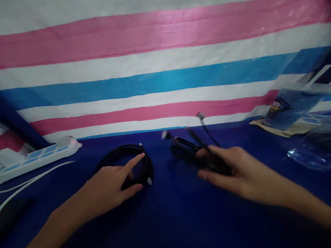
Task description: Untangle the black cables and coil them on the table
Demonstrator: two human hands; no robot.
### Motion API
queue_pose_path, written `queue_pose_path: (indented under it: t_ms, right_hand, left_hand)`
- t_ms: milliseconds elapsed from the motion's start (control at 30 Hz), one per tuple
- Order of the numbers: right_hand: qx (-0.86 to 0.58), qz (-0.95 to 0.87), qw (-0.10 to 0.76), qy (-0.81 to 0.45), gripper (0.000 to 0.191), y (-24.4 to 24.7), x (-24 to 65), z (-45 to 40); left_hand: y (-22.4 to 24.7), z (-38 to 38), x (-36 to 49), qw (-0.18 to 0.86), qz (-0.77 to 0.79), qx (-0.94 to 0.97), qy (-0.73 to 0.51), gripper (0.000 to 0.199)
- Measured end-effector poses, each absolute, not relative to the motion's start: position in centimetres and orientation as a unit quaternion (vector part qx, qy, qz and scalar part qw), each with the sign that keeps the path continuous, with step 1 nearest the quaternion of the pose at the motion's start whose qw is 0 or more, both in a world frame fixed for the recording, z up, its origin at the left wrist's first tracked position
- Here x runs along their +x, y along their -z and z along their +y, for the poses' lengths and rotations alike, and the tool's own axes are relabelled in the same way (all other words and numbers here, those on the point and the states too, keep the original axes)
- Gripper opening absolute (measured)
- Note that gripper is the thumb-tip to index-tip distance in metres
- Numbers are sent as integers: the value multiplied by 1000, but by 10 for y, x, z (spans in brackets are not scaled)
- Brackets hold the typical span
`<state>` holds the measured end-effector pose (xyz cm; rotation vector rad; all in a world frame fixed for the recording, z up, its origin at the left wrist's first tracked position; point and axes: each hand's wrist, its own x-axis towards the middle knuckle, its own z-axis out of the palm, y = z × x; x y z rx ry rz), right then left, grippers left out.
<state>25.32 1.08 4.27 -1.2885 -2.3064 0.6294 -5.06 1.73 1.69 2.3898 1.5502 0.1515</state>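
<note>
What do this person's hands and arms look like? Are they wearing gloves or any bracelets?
No gloves! The left hand and right hand are bare, with no rings that I can see. The left forearm and right forearm show no sleeves, watch or bracelets. It's a bit blurry, so tiny details are hard to tell.

Counter (170, 223), front middle: open
Left: power strip (35, 159) blocks
Rear: striped sheet (152, 84) blocks
Right: clear plastic (311, 155) blocks
</note>
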Motion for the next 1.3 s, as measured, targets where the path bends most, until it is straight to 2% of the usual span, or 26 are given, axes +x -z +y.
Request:
queue_pose_path:
  t_ms: [100,167,267,400,500,600,700,800,967,1000,1067,1167,1233,1300]
  right_hand:
    - [-404,-888,50,-214,21,-35,238,3]
    - [-387,-902,-1,-191,24,-30,233,2]
    - [-387,-905,-22,-173,22,-27,231,1]
    - [-388,-906,-28,-169,10,-28,231,-3]
    - [-400,-905,-24,-139,11,-24,232,-4]
    - [-420,-902,-1,-104,18,-18,234,1]
    - [-455,-880,59,-123,29,-19,239,11]
    - [-509,-824,175,-177,38,-26,243,18]
    - [-536,-709,379,-257,40,-38,246,22]
    - [-536,-704,391,-252,40,-39,247,23]
    - [-549,-726,356,-211,40,-41,248,25]
    - [-573,-760,300,-58,37,-44,244,25]
    - [-558,-763,326,8,34,-48,233,21]
    - [-536,-769,342,-72,34,-50,215,16]
  left_hand:
    - [-24,18,-51,141,535,833,-28,53]
    - [-25,19,-50,140,539,831,-5,52]
    - [-22,20,-48,143,540,830,6,49]
    - [-14,19,-45,160,529,833,6,20]
    - [-11,21,-45,165,550,818,-7,24]
    - [-12,26,-47,166,596,783,-64,33]
    - [-17,31,-53,223,654,700,-180,42]
    - [-25,34,-65,287,656,625,-311,42]
    - [-50,34,-86,255,643,550,-469,31]
    - [-55,34,-88,252,642,533,-490,30]
    - [-64,32,-88,253,647,512,-505,29]
    - [-74,31,-78,268,649,510,-497,30]
    - [-81,31,-69,291,627,507,-515,30]
    - [-87,31,-59,323,593,504,-538,28]
